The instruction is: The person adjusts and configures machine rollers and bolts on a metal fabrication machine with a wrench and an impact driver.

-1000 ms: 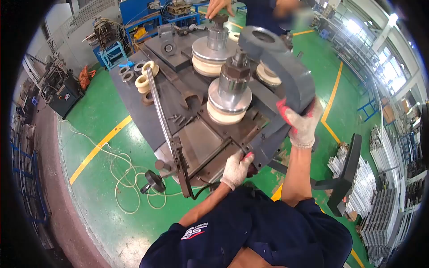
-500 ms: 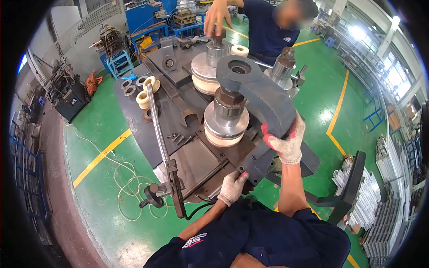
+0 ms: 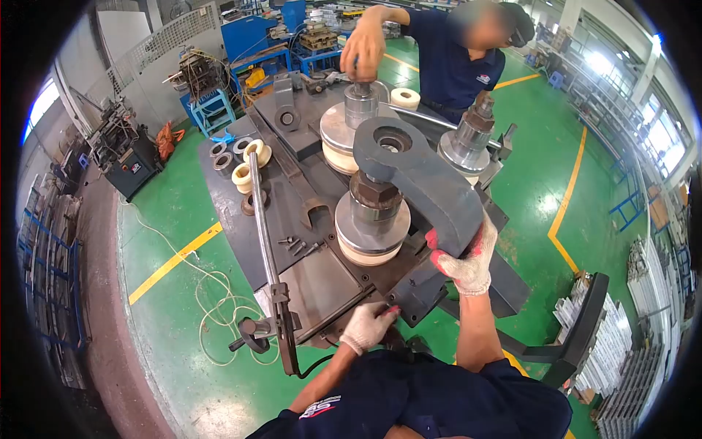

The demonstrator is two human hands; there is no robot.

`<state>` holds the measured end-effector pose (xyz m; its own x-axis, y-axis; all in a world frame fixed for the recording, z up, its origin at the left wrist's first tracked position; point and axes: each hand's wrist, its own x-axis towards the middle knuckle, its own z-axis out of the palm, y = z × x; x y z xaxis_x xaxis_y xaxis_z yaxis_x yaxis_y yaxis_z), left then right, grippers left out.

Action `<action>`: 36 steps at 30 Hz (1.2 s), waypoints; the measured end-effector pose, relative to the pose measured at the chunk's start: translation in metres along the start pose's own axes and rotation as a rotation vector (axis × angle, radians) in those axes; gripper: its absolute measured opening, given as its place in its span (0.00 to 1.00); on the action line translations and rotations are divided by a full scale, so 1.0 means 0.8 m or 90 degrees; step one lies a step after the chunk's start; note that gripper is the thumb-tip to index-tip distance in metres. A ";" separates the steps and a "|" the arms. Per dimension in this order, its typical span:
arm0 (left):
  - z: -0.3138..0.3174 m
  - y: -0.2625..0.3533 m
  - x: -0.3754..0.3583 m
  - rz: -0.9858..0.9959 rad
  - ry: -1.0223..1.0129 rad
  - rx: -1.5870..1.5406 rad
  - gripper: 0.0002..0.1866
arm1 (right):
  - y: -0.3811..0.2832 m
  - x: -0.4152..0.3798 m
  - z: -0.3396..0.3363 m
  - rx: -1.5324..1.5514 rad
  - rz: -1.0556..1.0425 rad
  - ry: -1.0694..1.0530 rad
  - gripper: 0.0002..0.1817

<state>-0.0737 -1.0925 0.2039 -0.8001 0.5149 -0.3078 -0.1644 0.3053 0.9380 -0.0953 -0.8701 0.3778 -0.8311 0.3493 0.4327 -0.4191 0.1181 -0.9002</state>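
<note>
My right hand [image 3: 472, 260], in a white knit glove with red grip patches, is wrapped round the lower end of a heavy grey curved metal arm [image 3: 431, 186]. The arm's ringed upper end sits over a roller shaft with a large brown hex nut [image 3: 374, 192]. Beneath that nut are a steel collar and a cream roller [image 3: 369, 252]. At the machine's front edge, my gloved left hand [image 3: 368, 327] rests with thumb and fingers partly stretched out, seemingly holding nothing. Its fingertips lie close to the dark plate [image 3: 413, 296].
Across the machine a co-worker's hand [image 3: 362, 55] is on top of another roller shaft [image 3: 360, 110]. A large open-ended wrench [image 3: 311, 201], loose bolts [image 3: 296, 245] and cream rings [image 3: 243, 175] lie on the tabletop. A steel rod [image 3: 261, 219] with a handwheel [image 3: 252, 336] stands at left.
The whole view has shifted slightly. My right hand keeps its hold on the curved arm. My left hand has drawn back a little from the plate. The co-worker's hand has come down onto the shaft.
</note>
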 end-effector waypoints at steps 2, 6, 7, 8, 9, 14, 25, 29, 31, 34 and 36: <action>-0.025 0.062 -0.016 0.015 0.114 -0.070 0.19 | 0.006 -0.001 -0.003 -0.008 -0.007 0.000 0.48; -0.062 0.167 0.000 0.386 0.430 -0.255 0.16 | 0.014 0.003 -0.010 -0.056 -0.029 -0.010 0.47; -0.072 0.186 0.022 0.548 0.467 -0.302 0.19 | 0.013 0.005 -0.011 -0.072 -0.024 -0.011 0.48; -0.081 0.215 0.048 0.618 0.455 -0.329 0.25 | 0.012 0.006 -0.012 -0.088 -0.019 -0.013 0.48; -0.092 0.245 0.073 0.687 0.442 -0.353 0.32 | 0.011 0.006 -0.014 -0.093 -0.005 -0.011 0.48; -0.120 0.308 0.146 0.666 0.225 -0.307 0.34 | -0.001 0.018 -0.013 -0.103 -0.041 0.019 0.48; -0.122 0.314 0.140 0.519 0.347 -0.224 0.28 | 0.006 0.008 -0.014 -0.179 -0.076 0.060 0.52; -0.126 0.316 0.137 0.526 0.343 -0.153 0.28 | 0.009 0.008 -0.015 -0.176 -0.084 0.049 0.52; -0.123 0.321 0.136 0.515 0.304 -0.278 0.24 | 0.006 0.009 -0.020 -0.204 -0.076 0.004 0.52; -0.126 0.322 0.138 0.545 0.262 -0.334 0.22 | 0.012 0.003 -0.020 -0.227 -0.103 0.009 0.52; -0.135 0.315 0.150 0.638 0.298 -0.202 0.22 | 0.022 -0.001 -0.021 -0.236 -0.114 0.008 0.52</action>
<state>-0.2733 -1.0402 0.4203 -0.7781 0.0443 0.6265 0.5825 -0.3225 0.7462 -0.0959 -0.8527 0.3605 -0.7517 0.3042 0.5851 -0.3943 0.5038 -0.7685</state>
